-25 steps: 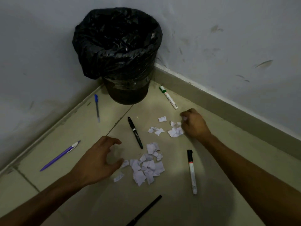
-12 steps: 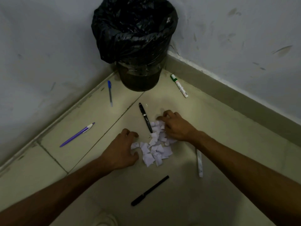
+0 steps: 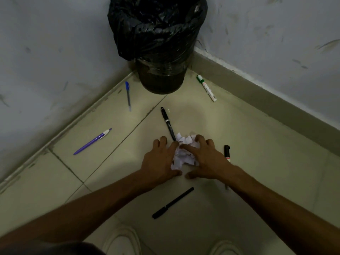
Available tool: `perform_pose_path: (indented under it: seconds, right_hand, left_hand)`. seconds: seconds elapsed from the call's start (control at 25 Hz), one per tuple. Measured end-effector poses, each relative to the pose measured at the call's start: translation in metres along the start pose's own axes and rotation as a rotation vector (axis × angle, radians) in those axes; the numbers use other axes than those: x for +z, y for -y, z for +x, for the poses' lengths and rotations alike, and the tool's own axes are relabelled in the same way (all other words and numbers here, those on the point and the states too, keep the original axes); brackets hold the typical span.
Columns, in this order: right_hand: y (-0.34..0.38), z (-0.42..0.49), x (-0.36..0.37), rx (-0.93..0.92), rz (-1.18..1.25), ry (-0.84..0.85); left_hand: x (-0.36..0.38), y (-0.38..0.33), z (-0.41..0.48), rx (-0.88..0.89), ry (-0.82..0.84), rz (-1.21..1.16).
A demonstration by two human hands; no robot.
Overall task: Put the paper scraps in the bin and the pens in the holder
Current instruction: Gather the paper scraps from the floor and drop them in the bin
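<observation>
White paper scraps lie bunched in one small heap on the tiled floor. My left hand presses against the heap's left side and my right hand against its right side, fingers spread on the floor around it. A black-lined bin stands in the corner beyond. Loose on the floor are a blue pen, a purple pen, a black pen touching the heap, a green-capped marker, a black marker partly under my right wrist, and a black pen near me.
Two walls meet behind the bin, with a skirting board along the right one. The tips of my shoes show at the bottom edge. No pen holder is in view.
Both hands have swept inward and pushed the scattered scraps into one tight heap between them. The view has shifted closer and lower toward the floor.
</observation>
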State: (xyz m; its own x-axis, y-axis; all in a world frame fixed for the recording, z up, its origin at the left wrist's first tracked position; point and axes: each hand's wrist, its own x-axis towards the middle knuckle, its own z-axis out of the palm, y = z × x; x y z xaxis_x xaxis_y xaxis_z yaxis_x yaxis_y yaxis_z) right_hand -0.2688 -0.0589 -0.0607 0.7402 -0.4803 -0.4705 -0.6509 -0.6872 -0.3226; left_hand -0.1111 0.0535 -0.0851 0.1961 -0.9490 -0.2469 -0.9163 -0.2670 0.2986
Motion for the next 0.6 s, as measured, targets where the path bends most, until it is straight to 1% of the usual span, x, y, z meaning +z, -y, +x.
perform_pose_path:
  seconds: [0.08, 0.16, 0.28, 0.4, 0.48, 0.6]
  right_hand:
    - [0.0, 0.01, 0.007, -0.004, 0.041, -0.084]
    - [0.003, 0.018, 0.012, -0.026, 0.126, -0.127]
    - [0.011, 0.022, 0.02, -0.097, 0.176, -0.201]
    - [0.008, 0.024, 0.015, -0.096, 0.275, -0.267]
    - [0.002, 0.022, 0.008, -0.038, 0.412, -0.303]
    - [-0.002, 0.015, 0.001, 0.116, 0.707, -0.349]
  left_hand:
    - [-0.001, 0.005, -0.001, 0.025, -0.057, -0.023]
    - [-0.002, 0.007, -0.002, 0.043, -0.085, -0.008]
    - [-0.001, 0.011, -0.005, 0.058, -0.071, -0.034]
    - [0.001, 0.021, -0.004, 0.072, -0.05, -0.159]
    - [-0.002, 0.029, -0.003, 0.031, -0.051, -0.295]
    - [-0.014, 0.034, -0.004, 0.004, -0.163, -0.5]
